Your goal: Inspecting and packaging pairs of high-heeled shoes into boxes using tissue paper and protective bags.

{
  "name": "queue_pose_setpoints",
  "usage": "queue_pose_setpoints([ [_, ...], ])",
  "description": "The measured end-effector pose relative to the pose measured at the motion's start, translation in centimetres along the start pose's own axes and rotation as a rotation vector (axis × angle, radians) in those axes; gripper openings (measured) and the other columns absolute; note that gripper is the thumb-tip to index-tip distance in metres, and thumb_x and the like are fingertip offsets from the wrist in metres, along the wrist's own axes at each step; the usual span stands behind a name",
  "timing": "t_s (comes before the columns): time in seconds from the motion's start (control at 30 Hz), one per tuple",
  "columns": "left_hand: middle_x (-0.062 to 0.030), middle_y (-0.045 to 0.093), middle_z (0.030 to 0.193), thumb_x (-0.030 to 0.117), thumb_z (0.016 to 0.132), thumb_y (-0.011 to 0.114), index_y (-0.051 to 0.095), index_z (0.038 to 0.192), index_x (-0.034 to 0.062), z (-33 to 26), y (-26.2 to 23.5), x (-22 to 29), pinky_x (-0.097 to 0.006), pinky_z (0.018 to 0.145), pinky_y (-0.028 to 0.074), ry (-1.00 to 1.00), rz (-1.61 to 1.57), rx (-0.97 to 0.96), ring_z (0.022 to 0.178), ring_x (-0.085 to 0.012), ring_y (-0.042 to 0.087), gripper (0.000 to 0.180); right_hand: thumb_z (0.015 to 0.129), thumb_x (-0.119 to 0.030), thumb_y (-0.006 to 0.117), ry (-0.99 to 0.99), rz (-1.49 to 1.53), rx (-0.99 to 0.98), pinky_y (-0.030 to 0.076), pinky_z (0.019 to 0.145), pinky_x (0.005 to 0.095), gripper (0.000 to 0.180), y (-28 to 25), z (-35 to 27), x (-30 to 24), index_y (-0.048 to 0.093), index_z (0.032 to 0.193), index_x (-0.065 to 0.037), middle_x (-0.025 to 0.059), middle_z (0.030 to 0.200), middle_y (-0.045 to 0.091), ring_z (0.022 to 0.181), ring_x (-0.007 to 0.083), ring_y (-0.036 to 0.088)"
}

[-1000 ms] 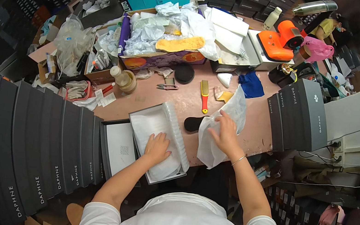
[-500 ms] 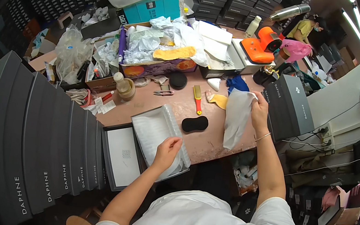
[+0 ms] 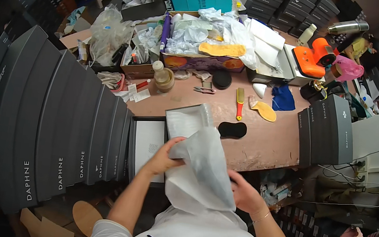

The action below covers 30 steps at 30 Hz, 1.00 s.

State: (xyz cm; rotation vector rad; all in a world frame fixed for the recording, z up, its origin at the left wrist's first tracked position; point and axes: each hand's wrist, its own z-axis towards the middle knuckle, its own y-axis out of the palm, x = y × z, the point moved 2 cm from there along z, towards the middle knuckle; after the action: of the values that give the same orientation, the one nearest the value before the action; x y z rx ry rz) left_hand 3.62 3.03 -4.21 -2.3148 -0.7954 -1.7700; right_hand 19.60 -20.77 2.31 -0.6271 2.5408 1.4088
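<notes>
A whitish, translucent bag (image 3: pixel 204 169) with a greyish shape showing dimly inside is in front of my chest. My left hand (image 3: pixel 163 157) grips its left side near the upper edge, thumb over the material. On the lower right side, my right hand (image 3: pixel 245 195) has its fingers closed at the bag's edge, partly hidden by it. Behind the bag lies an open box lined with white foam wrap (image 3: pixel 188 121), partly covered. Beside that box, to the left, sits a dark-rimmed box part with a white inside (image 3: pixel 150 134).
Tall stacks of dark grey shoeboxes (image 3: pixel 67 120) rise at left; more boxes (image 3: pixel 327 132) stand at right. On the table lie a black sponge (image 3: pixel 232 130), a red-handled brush (image 3: pixel 239 104), a blue cloth (image 3: pixel 283 98) and a glue-coloured bottle (image 3: pixel 163 79). A paper-filled carton (image 3: pixel 202 64) stands behind.
The bag has come from the right, over the table, to in front of my chest. My left hand has left the foam-lined box and taken hold of the bag. The view has shifted left.
</notes>
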Motion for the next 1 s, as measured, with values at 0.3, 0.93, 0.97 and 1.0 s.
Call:
queue_pose_setpoints([
  [0.3,-0.0241,0.034,0.144,0.019,0.09,0.059,0.015,0.148,-0.0007,8.2,3.4,-6.7,-0.038,0.109,0.031,0.083,-0.192,0.62,0.13,-0.0318,0.038,0.076,0.093,-0.019,0.059,-0.304,-0.997,0.248,0.052,0.081,0.0352,0.077,-4.2,15.9,3.1,0.009,0.15,-0.005,0.0201,0.144,0.034,0.106,0.021,0.059],
  [0.93,-0.0302,0.027,0.146,0.014,0.072,0.069,0.018,0.144,-0.0083,5.3,4.4,-12.4,-0.041,0.114,0.022,-0.074,0.561,0.541,0.136,-0.0395,0.029,0.091,0.092,-0.023,0.058,-0.548,-0.935,0.537,0.046,0.073,0.0302,0.021,-8.4,14.6,3.1,0.059,0.097,-0.002,0.0091,0.091,0.06,0.086,0.019,0.059],
  [0.97,-0.0286,0.031,0.145,0.015,0.072,0.07,0.021,0.143,-0.0076,5.2,4.1,-12.2,-0.04,0.113,0.024,-0.098,0.456,0.594,0.134,-0.0382,0.034,0.09,0.092,-0.021,0.059,-0.611,-1.14,0.496,0.046,0.075,0.0313,0.02,-6.2,12.7,1.8,0.059,0.097,-0.002,0.0104,0.092,0.059,0.087,0.0212,0.059],
  [1.0,-0.0255,0.037,0.141,0.014,0.073,0.07,0.025,0.142,-0.0063,5.7,4.8,-11.6,-0.039,0.11,0.028,-0.062,0.208,0.556,0.129,-0.0357,0.039,0.084,0.091,-0.021,0.06,-0.798,-1.311,0.387,0.046,0.077,0.0323,0.02,-4.6,11.2,1.0,0.058,0.097,-0.002,0.0113,0.095,0.059,0.09,0.0238,0.059],
])
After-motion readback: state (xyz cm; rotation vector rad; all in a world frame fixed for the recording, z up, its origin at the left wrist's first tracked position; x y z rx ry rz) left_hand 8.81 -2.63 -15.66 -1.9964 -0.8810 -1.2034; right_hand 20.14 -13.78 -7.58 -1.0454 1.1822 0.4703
